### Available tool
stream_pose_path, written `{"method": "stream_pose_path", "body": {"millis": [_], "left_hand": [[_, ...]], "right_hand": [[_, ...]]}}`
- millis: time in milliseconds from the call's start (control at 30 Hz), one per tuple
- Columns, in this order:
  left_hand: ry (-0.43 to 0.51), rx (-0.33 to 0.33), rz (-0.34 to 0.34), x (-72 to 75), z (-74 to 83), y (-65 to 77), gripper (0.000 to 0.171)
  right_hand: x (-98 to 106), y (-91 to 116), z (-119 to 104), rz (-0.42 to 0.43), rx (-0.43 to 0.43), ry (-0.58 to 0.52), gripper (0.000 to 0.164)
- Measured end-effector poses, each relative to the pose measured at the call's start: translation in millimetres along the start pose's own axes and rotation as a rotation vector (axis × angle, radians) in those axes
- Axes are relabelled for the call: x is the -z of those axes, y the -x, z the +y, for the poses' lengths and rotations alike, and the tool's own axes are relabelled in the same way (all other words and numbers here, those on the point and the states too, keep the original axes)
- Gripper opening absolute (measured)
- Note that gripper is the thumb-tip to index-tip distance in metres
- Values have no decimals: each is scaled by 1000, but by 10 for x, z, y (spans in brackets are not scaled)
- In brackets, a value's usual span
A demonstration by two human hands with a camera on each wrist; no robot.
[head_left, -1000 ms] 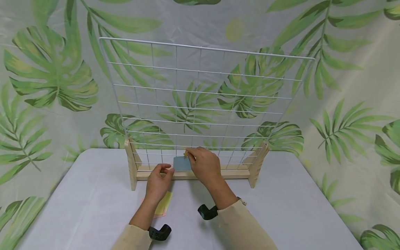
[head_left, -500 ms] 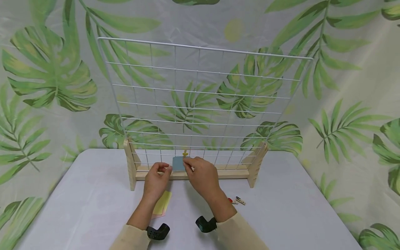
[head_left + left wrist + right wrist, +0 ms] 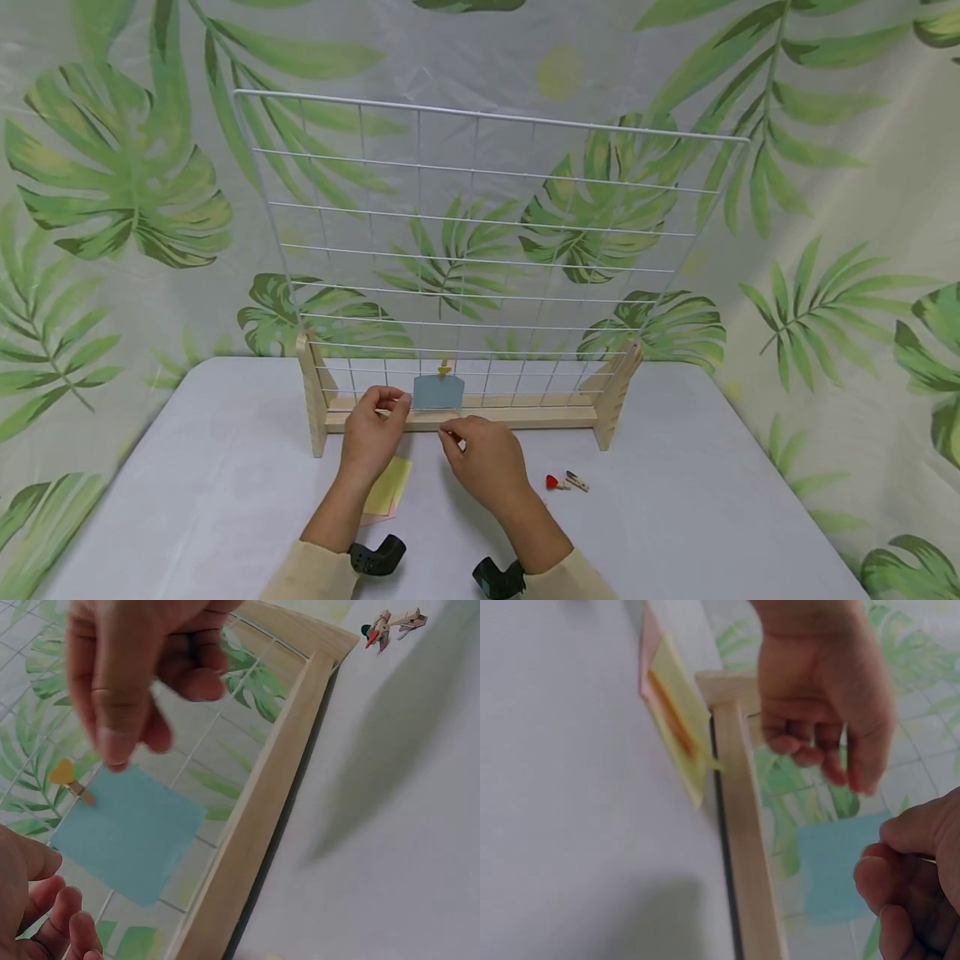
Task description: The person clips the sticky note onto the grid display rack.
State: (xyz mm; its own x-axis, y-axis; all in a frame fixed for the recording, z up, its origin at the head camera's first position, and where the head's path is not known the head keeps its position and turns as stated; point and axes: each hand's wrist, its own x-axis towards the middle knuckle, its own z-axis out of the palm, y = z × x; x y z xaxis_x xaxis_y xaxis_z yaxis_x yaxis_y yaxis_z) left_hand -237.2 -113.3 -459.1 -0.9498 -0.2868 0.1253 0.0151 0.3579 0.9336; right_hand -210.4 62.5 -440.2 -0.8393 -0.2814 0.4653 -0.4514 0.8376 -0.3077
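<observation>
A light blue card (image 3: 439, 392) hangs low on the white wire grid (image 3: 480, 114). At its top edge, a small wooden clothespin with a yellow heart (image 3: 445, 369) clips it to a wire. My left hand (image 3: 372, 433) is beside the card's left edge, fingers loosely bent and holding nothing; in the left wrist view its thumb (image 3: 45, 859) is close to a card corner. Below the card and in front of the wooden base, my right hand (image 3: 487, 458) has its fingers loosely curled with nothing in them. The right wrist view shows the card (image 3: 836, 862) partly behind its fingertips.
The grid stands in a wooden base (image 3: 540, 419) with a side foot at each end. Yellow and pink paper sheets (image 3: 387, 487) lie by my left forearm. Small clothespins (image 3: 577, 481), one with a red heart (image 3: 552, 482), lie right of my right hand.
My right hand has left the clothespin, moved down over the card, and is now below it, uncovering the clipped card. My left hand has shifted slightly left from the card's edge.
</observation>
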Motion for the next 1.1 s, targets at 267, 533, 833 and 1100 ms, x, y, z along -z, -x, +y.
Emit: {"method": "stream_pose_path", "body": {"millis": [267, 533, 833, 1100], "left_hand": [[35, -40, 14, 110, 107, 4, 20], [26, -37, -5, 188, 182, 40, 22], [-24, -44, -27, 195, 163, 55, 23], [-51, -67, -61, 214, 144, 67, 21]], "right_hand": [[21, 166, 267, -25, -73, -2, 5], [207, 284, 586, -118, -202, -64, 4], [613, 355, 1073, -287, -439, -127, 9], [758, 422, 1386, -361, -509, -95, 14]]}}
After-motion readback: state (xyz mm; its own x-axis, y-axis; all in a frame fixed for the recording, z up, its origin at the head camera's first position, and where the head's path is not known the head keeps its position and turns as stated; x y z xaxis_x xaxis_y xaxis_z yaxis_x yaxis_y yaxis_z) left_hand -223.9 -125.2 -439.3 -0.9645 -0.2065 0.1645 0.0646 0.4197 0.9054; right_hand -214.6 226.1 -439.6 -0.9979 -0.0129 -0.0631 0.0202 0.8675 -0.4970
